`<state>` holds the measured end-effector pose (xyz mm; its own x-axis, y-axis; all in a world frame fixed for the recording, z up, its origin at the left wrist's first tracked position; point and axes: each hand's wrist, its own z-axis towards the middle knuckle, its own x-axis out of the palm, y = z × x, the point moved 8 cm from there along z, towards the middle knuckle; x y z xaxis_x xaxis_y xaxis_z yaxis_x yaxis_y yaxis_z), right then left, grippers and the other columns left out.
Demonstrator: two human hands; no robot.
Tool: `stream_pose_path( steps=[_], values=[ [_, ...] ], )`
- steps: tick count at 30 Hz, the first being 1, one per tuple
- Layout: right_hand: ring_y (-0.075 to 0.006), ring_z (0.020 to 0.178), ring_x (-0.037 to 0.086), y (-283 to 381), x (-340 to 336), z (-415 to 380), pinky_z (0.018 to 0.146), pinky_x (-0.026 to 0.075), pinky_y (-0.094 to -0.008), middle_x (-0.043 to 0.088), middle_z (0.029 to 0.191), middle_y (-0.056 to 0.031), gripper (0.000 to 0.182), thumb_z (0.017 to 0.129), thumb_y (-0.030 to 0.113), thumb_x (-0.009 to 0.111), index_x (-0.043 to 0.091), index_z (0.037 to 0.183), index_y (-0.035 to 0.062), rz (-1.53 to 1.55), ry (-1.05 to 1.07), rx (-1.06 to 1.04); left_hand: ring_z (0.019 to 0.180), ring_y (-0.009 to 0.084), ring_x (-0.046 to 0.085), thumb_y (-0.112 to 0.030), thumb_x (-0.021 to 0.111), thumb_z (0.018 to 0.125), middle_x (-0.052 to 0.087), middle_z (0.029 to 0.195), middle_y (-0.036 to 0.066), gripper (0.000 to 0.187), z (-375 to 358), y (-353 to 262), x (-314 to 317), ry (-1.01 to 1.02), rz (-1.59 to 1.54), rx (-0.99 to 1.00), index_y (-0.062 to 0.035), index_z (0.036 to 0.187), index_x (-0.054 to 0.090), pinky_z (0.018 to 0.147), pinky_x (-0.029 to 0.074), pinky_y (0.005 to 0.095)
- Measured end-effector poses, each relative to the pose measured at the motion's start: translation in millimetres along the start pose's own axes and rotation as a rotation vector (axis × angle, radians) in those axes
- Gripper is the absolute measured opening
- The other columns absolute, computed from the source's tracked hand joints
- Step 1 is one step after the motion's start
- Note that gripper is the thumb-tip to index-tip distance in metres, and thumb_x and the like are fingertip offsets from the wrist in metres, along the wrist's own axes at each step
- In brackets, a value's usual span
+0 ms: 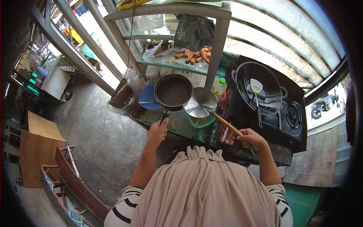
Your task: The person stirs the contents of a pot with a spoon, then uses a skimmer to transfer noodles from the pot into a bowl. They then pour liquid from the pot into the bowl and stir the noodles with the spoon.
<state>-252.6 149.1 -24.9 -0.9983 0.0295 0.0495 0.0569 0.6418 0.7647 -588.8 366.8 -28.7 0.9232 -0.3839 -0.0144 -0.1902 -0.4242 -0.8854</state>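
My left hand [157, 132] is wrapped round the black handle of a small dark saucepan [174, 90], held level in front of the shelf. In my right hand [252, 138] is the wooden handle of a perforated metal skimmer [196, 101]. The skimmer's round head sits right beside the pan's rim and overlaps a green bowl [206, 123] below it. A blue bowl [149, 97] with a spoon in it stands left of the pan, partly behind it.
A large wok [259, 89] with a spatula [256, 87] in it rests on the black gas stove [293, 125] at right. Carrots [194, 55] lie on the glass shelf [172, 67]. A bottle with a green cap [219, 86] and red packets [227, 135] stand between shelf and stove.
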Motion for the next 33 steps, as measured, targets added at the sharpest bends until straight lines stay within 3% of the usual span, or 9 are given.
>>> stream_pose_path(
  steps=[4,7,12,18,20,23,27,29,33],
  values=[
    [-0.0019,0.047,0.042,20,22,23,0.041,0.028,-0.0189,0.055,0.063,0.0042,0.021,0.084,0.011,0.065,0.064,0.103,0.0011,0.000,0.006,-0.079,0.044,0.0039,0.038,-0.038,0.058,0.094,0.043,0.061,-0.003,0.037,2,-12,-20,0.039,-0.037,0.024,-0.0085,0.075,0.049,0.038,0.030,0.0207],
    [-0.0038,0.049,0.044,32,44,50,0.042,0.032,-0.0203,0.053,0.062,0.0030,0.029,0.085,0.011,0.063,0.062,0.111,-0.0022,0.097,0.022,-0.072,0.045,0.0039,0.038,-0.038,0.058,0.095,0.043,0.061,-0.003,0.036,2,-15,-40,0.029,0.011,0.031,-0.0087,0.076,0.050,0.038,0.030,0.0205],
    [-0.0024,0.046,0.040,61,78,117,0.039,0.028,-0.0192,0.048,0.064,0.0047,0.028,0.087,0.010,0.063,0.061,0.114,0.0013,0.133,0.006,-0.107,0.043,0.0036,0.036,-0.040,0.060,0.093,0.041,0.059,-0.004,0.035,7,-11,-74,0.062,-0.040,0.015,-0.0121,0.076,0.047,0.037,0.027,0.0199],
    [-0.0053,0.048,0.043,97,94,226,0.039,0.028,-0.0233,0.050,0.065,0.0033,0.025,0.085,0.016,0.066,0.062,0.107,0.0041,0.304,-0.142,-0.166,0.045,0.0048,0.039,-0.040,0.058,0.094,0.044,0.060,-0.003,0.037,13,-17,-104,0.105,-0.011,-0.007,-0.0091,0.075,0.049,0.039,0.031,0.0219],
    [-0.0085,0.050,0.044,110,91,262,0.040,0.029,-0.0257,0.049,0.064,0.0012,0.018,0.087,0.024,0.065,0.060,0.092,0.0075,0.200,-0.322,-0.199,0.045,0.0049,0.039,-0.041,0.058,0.094,0.044,0.060,-0.003,0.038,19,-15,-111,0.118,0.005,-0.001,-0.0089,0.075,0.049,0.039,0.032,0.0221],
    [-0.0116,0.049,0.045,101,80,312,0.042,0.032,-0.0284,0.053,0.070,-0.0018,0.025,0.085,0.030,0.066,0.060,0.095,0.0079,0.231,-0.352,-0.128,0.045,0.0052,0.040,-0.042,0.058,0.094,0.044,0.059,-0.003,0.039,25,-17,-118,0.135,0.050,0.005,-0.0087,0.075,0.049,0.039,0.032,0.0225],
    [-0.0142,0.056,0.049,126,88,272,0.050,0.037,-0.0280,0.055,0.076,-0.0040,0.031,0.087,0.034,0.064,0.060,0.096,0.0051,0.264,-0.494,-0.277,0.045,0.0059,0.042,-0.043,0.058,0.094,0.046,0.058,-0.003,0.041,29,-14,-121,0.172,0.063,0.007,-0.0081,0.073,0.050,0.040,0.033,0.0232],
    [-0.0128,0.065,0.052,108,35,289,0.060,0.039,-0.0248,0.056,0.079,-0.0033,0.034,0.091,0.035,0.058,0.059,0.100,0.0022,0.050,-0.865,-0.695,0.045,0.0061,0.043,-0.043,0.058,0.094,0.046,0.058,-0.003,0.042,32,-11,-124,0.184,0.093,0.007,-0.0079,0.071,0.050,0.040,0.033,0.0235],
    [-0.0113,0.071,0.049,132,52,185,0.064,0.039,-0.0265,0.051,0.076,-0.0025,0.034,0.097,0.034,0.048,0.057,0.098,0.0007,-0.108,-0.977,-0.780,0.046,0.0078,0.045,-0.044,0.057,0.094,0.049,0.057,-0.001,0.046,41,-6,-123,0.214,0.191,0.068,-0.0056,0.068,0.051,0.042,0.035,0.0258]
  ],
)
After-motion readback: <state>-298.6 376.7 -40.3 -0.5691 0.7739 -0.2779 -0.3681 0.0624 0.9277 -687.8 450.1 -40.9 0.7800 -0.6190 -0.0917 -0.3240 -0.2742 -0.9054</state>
